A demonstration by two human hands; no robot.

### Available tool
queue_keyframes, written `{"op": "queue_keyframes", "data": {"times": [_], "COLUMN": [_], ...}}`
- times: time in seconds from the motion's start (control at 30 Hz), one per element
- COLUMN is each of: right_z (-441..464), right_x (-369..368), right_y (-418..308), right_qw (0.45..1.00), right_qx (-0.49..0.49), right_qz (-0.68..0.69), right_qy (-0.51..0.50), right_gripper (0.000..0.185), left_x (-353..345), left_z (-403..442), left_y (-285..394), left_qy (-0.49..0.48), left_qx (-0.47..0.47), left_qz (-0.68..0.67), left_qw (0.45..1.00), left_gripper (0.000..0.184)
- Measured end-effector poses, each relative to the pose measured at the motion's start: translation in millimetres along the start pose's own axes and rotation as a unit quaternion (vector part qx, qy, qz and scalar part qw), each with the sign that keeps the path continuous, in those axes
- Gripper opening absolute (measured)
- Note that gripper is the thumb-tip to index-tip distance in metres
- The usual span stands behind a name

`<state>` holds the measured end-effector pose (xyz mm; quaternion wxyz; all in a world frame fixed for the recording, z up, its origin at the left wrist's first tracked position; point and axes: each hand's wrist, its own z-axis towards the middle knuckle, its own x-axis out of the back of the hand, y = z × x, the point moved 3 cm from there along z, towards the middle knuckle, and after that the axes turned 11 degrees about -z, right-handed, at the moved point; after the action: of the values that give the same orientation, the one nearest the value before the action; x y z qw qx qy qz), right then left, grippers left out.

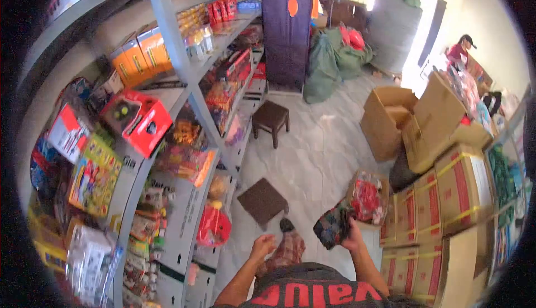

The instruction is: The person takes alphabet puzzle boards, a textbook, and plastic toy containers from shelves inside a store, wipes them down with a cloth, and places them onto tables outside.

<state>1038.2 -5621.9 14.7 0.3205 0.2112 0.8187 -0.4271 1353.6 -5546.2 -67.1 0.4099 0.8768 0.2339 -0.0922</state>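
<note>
My right hand (353,236) is closed on a dark patterned packet (333,227), held over the floor beside an open carton of red-wrapped items (367,197). My left hand (264,246) is raised near my body with its fingers curled; whether it holds anything is too small to tell. Just beyond it is a low brown stool (262,202). Metal shelves (196,110) with boxes and packets run along the left side.
A second brown stool (271,119) stands farther ahead. Stacked cartons (430,196) and open cardboard boxes (388,121) line the right. Green sacks (324,65) lie beyond the dark pillar (286,34). A person (459,54) in a cap is at the back right.
</note>
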Motion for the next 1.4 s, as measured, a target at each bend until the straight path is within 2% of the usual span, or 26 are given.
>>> {"op": "queue_keyframes", "data": {"times": [0.07,0.13,0.2,0.33,0.47,0.53,0.6,0.63,0.67,0.73,0.77,0.83,0.87,0.93,1.0,1.07,1.1,1.17,1.2,1.27,1.33,1.4], "right_z": [44.5,91.5,139.5,243.0,340.8,399.9,469.2,496.0,534.2,615.1,653.5,724.6,748.8,785.8,837.1,867.2,889.5,931.8,954.9,993.4,1005.6,1001.9], "right_x": [0.2,-8.4,-29.6,-64.6,-112.4,-141.1,-171.6,-199.3,-219.3,-262.8,-285.2,-347.8,-381.7,-455.4,-513.3,-569.5,-592.3,-631.4,-645.1,-670.3,-685.5,-692.6], "right_y": [-26.3,-60.2,-96.8,-159.5,-199.8,-220.9,-249.6,-269.4,-285.7,-324.6,-340.0,-380.7,-393.6,-426.2,-451.7,-464.4,-465.8,-459.2,-450.9,-429.5,-420.2,-407.7], "right_qw": [0.996,0.996,0.993,0.987,0.985,0.985,0.985,0.981,0.979,0.958,0.957,0.908,0.909,0.852,0.750,0.704,0.708,0.644,0.647,0.493,0.496,0.333], "right_qx": [-0.072,-0.088,-0.064,-0.077,-0.106,-0.115,-0.031,0.011,0.005,0.097,0.091,0.238,0.231,0.336,0.430,0.480,0.477,0.498,0.495,0.582,0.548,0.539], "right_qz": [0.046,0.015,-0.096,-0.139,-0.092,-0.095,-0.155,-0.164,-0.166,-0.234,-0.235,-0.314,-0.312,-0.379,-0.484,-0.505,-0.501,-0.554,-0.551,-0.632,-0.654,-0.752], "right_qy": [0.005,-0.005,0.019,-0.014,-0.098,-0.090,-0.066,-0.104,-0.115,-0.133,-0.144,-0.140,-0.150,-0.133,-0.137,-0.134,-0.141,-0.177,-0.183,-0.134,-0.162,-0.183], "right_gripper": [0.052,0.051,0.058,0.058,0.050,0.051,0.049,0.046,0.046,0.044,0.044,0.042,0.042,0.041,0.039,0.036,0.036,0.039,0.039,0.043,0.042,0.046], "left_x": [-15.4,-31.7,-58.9,-102.8,-132.7,-134.6,-140.1,-144.9,-146.5,-147.5,-155.1,-179.9,-188.8,-207.3,-219.0,-217.2,-217.4,-211.5,-195.7,-155.9,-177.4,-177.2], "left_z": [54.2,101.2,142.9,183.7,190.4,195.2,198.0,198.6,207.1,232.8,239.4,256.1,271.6,302.4,337.2,373.0,388.0,413.6,438.7,484.5,474.1,476.8], "left_y": [27.6,62.9,112.9,220.1,330.4,376.3,421.3,445.7,467.7,512.1,537.8,597.0,623.7,681.3,734.5,787.7,812.4,854.5,869.1,893.2,911.4,924.1], "left_qy": [0.024,0.063,0.037,0.002,-0.018,-0.017,-0.011,0.007,0.025,0.028,0.041,0.047,0.059,0.084,0.110,0.147,0.156,0.216,0.224,0.334,0.327,0.318], "left_qx": [0.014,0.001,-0.022,-0.073,-0.117,-0.159,-0.201,-0.228,-0.255,-0.278,-0.301,-0.356,-0.359,-0.384,-0.382,-0.423,-0.424,-0.438,-0.439,-0.444,-0.455,-0.465], "left_qz": [-0.002,-0.012,-0.054,-0.061,-0.103,-0.103,-0.106,-0.104,-0.103,-0.080,-0.065,-0.048,-0.049,-0.048,-0.089,-0.067,-0.065,-0.078,-0.077,-0.045,-0.074,-0.103], "left_qw": [1.000,0.998,0.998,0.995,0.988,0.982,0.974,0.968,0.961,0.957,0.950,0.932,0.930,0.918,0.913,0.892,0.889,0.869,0.867,0.830,0.825,0.820], "left_gripper": [0.028,0.027,0.027,0.027,0.032,0.034,0.037,0.037,0.038,0.040,0.040,0.040,0.040,0.038,0.041,0.049,0.049,0.059,0.059,0.066,0.063,0.060]}}
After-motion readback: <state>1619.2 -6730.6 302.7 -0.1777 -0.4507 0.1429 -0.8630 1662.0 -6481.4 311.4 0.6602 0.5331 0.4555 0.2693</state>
